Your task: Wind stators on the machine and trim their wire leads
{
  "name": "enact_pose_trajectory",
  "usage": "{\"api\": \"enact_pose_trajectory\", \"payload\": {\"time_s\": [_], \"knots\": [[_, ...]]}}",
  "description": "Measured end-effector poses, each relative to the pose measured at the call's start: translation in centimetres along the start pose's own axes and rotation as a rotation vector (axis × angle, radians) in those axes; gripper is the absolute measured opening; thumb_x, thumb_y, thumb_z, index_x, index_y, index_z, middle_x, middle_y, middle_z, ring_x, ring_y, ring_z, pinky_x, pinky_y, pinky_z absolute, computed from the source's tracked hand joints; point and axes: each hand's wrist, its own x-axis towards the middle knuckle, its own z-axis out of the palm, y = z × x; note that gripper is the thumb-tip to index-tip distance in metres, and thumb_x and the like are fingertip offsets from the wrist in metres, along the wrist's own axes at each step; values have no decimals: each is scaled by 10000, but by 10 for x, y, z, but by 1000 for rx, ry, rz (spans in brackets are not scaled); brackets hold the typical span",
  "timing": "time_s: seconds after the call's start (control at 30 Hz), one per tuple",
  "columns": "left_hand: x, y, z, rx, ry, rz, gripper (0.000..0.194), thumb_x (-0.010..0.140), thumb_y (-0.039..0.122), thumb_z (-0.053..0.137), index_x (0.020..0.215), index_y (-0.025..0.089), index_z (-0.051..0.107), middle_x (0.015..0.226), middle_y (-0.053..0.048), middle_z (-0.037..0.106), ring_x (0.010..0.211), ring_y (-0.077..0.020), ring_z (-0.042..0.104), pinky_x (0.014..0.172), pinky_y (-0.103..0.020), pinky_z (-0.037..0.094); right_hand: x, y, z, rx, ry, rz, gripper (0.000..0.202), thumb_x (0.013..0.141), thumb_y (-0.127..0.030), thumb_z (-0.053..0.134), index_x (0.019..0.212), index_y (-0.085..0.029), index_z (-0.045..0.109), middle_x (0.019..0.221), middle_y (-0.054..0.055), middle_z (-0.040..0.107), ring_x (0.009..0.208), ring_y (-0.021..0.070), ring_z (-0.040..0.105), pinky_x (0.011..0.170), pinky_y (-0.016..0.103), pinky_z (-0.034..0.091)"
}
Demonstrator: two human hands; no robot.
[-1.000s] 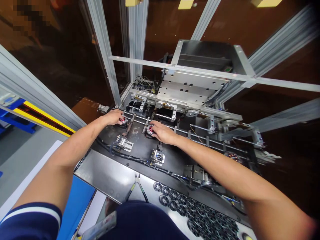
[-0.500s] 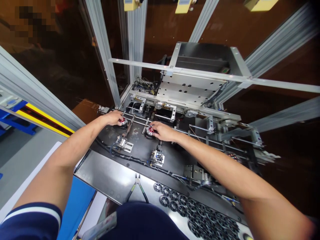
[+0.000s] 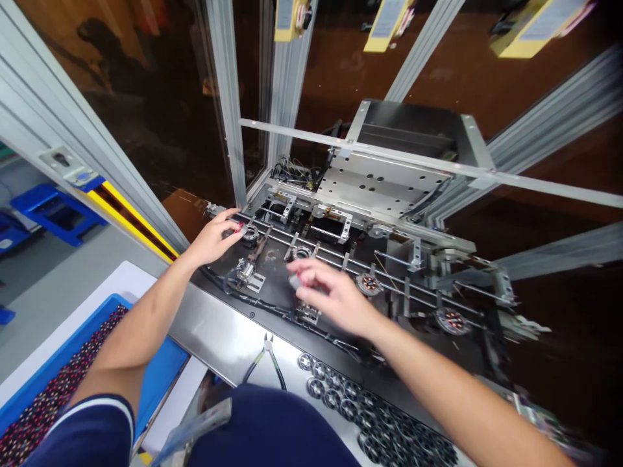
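My left hand holds a small red and silver round part by its fingertips, just beside the leftmost round holder on the black machine plate. Slightly blurred, my right hand grips another red and silver part between thumb and fingers, in front of the second round holder. Two more holders to the right carry round parts with copper-coloured windings.
Several black ring parts lie in rows on the steel ledge, with pliers to their left. A blue tray of small pieces stands at lower left. Metal rods and a light crossbar span the machine.
Both hands have come off the two left holders, each with a red and silver part. My right hand has moved nearer to me. The view has shifted, showing more of the blue tray.
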Motion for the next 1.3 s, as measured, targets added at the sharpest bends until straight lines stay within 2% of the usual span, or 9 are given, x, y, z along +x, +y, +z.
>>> {"api": "enact_pose_trajectory", "payload": {"time_s": [0.13,0.33,0.43,0.53,0.8,0.93,1.03,1.2,1.3], "knots": [[-105,14,3,-115,-28,-45,317,995,392,395,1048,203,644,1543,-89,414,1372,-216,458,1126,-359,398,-58,-21,84,-111,-134,-168,109,959,-269,513,1031,-217,575,1271,137,592,1157,207,603,953,355,546],[-191,8,86,-40,-227,-188,253,928,325,597,1127,174,642,1333,-107,593,1199,-255,582,1006,-499,488,-61,22,218,-254,-270,-166,111,938,-214,581,1003,-139,631,1210,121,625,1101,243,616,923,432,544],[-205,8,117,64,-216,-264,325,928,330,602,1221,190,600,1317,-105,589,1145,-251,601,963,-495,513,-44,29,242,-315,-238,-195,211,956,-282,593,1112,-144,621,1186,83,626,1062,214,622,905,427,545],[-212,10,126,129,-180,-283,334,929,330,599,1231,188,592,1318,-106,585,1132,-249,606,945,-484,525,-40,28,237,-357,-180,-261,244,959,-305,586,1143,-146,610,1191,89,622,1059,218,622,896,426,545],[-190,27,83,170,-69,-101,309,938,329,580,1221,208,601,1370,-109,560,1192,-257,580,988,-491,504,-79,26,173,-378,-21,-473,313,863,-415,594,1057,-175,643,1229,196,648,1248,337,554,913,522,506],[-130,67,48,175,-16,91,321,977,307,480,1257,191,586,1418,-144,536,1298,-266,520,1087,-470,436,-111,17,118,-459,88,-361,353,852,-450,591,1078,-185,645,1220,202,653,1241,342,561,922,548,507],[-61,110,32,195,-46,277,339,983,337,463,1255,179,589,1380,-136,574,1301,-244,515,1125,-427,395,-142,17,45,-559,125,-198,287,889,-362,562,1089,-179,659,1176,182,677,1146,297,621,936,481,523],[60,180,56,274,-194,546,340,914,347,615,1206,172,608,1345,-108,577,1260,-287,529,1042,-546,434,-179,54,-103,-761,147,230,228,894,-297,574,963,-123,704,1002,199,708,898,321,685,808,469,559],[108,210,95,326,-291,635,353,907,344,628,1217,176,602,1347,-108,569,1212,-280,560,1006,-535,470,-188,84,-158,-808,101,433,150,844,-207,637,951,-137,717,991,150,719,907,292,692,834,418,561]]}}
